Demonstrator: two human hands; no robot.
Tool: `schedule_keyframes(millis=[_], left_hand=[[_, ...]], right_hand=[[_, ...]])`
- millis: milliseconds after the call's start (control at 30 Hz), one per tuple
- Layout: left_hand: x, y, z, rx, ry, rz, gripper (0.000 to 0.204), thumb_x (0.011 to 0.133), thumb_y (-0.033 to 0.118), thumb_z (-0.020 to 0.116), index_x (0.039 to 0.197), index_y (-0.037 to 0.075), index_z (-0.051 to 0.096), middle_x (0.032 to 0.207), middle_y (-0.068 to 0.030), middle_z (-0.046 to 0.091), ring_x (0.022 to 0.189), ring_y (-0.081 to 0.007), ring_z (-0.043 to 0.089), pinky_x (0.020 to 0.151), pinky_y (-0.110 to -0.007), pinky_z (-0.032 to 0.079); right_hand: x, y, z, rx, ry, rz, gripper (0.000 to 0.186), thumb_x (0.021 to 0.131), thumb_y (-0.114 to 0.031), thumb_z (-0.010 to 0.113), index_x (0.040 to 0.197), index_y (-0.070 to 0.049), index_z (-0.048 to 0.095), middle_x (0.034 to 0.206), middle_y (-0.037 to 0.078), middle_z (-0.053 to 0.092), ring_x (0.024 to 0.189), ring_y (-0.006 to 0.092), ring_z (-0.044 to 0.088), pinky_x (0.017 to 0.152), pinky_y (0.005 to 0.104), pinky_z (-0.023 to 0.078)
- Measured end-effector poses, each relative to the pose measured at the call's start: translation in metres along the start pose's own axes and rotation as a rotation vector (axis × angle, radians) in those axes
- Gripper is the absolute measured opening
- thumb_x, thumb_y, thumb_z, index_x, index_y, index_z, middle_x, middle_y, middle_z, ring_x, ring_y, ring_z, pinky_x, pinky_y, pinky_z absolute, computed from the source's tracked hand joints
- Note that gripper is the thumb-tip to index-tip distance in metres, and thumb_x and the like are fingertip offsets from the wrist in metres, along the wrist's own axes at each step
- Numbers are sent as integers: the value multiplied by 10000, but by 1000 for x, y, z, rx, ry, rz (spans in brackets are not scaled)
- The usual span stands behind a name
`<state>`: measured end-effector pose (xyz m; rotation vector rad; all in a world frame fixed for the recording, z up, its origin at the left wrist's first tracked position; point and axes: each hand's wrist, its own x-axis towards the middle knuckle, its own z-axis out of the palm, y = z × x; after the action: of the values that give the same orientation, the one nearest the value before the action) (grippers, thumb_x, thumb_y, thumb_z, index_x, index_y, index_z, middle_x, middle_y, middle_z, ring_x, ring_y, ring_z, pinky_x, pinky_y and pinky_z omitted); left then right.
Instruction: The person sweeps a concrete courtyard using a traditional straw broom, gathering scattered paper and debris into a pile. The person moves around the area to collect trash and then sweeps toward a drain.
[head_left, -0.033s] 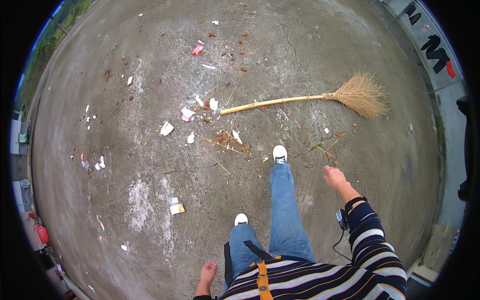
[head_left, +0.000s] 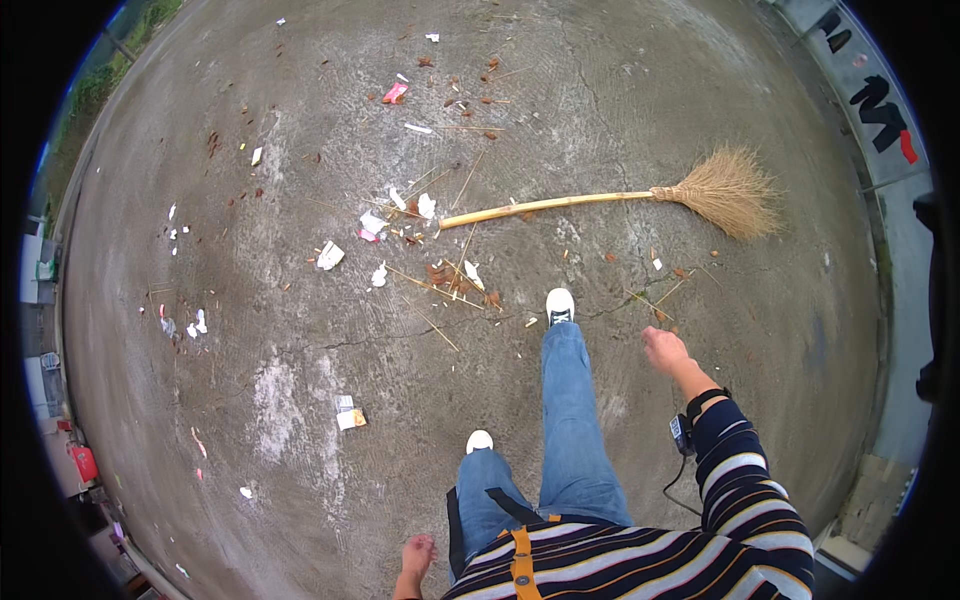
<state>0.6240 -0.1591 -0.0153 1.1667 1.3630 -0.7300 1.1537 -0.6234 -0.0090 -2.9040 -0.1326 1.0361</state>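
Note:
A straw broom (head_left: 560, 204) with a pale wooden handle lies flat on the concrete ground (head_left: 700, 80), its bristle head (head_left: 725, 190) pointing right. My right hand (head_left: 665, 350) swings out in front of me, empty with loosely curled fingers, a short way below the broom's handle. My left hand (head_left: 418, 553) hangs by my hip, empty with fingers apart. I wear blue jeans and white shoes; the leading shoe (head_left: 560, 305) is planted near a small pile of sticks and dry leaves (head_left: 450, 275).
Litter is scattered over the ground: white paper scraps (head_left: 328, 255), a red wrapper (head_left: 395, 93), a small carton (head_left: 350, 418), thin sticks. A painted wall (head_left: 880, 110) runs along the right, and a red object (head_left: 83, 462) sits at the left edge.

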Motion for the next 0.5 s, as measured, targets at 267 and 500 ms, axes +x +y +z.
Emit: schedule_keyframes(millis=[267,500], left_hand=[[-28,94,197,56,94,-415,178,883,183,595,989,40,589,712,-68,619,583,-154,590,529,-291,493],[47,246,314,84,120,-436,171,881,180,590,981,41,589,710,-70,620,580,-156,591,526,-293,496]], right_hand=[[344,-42,-4,25,-137,-120,381,825,-127,565,1200,-130,497,1167,144,582,1087,331,553,917,427,455],[567,-49,40,-74,-68,-196,456,830,-82,532,1275,-136,452,1255,110,521,1154,310,503,941,411,455]])
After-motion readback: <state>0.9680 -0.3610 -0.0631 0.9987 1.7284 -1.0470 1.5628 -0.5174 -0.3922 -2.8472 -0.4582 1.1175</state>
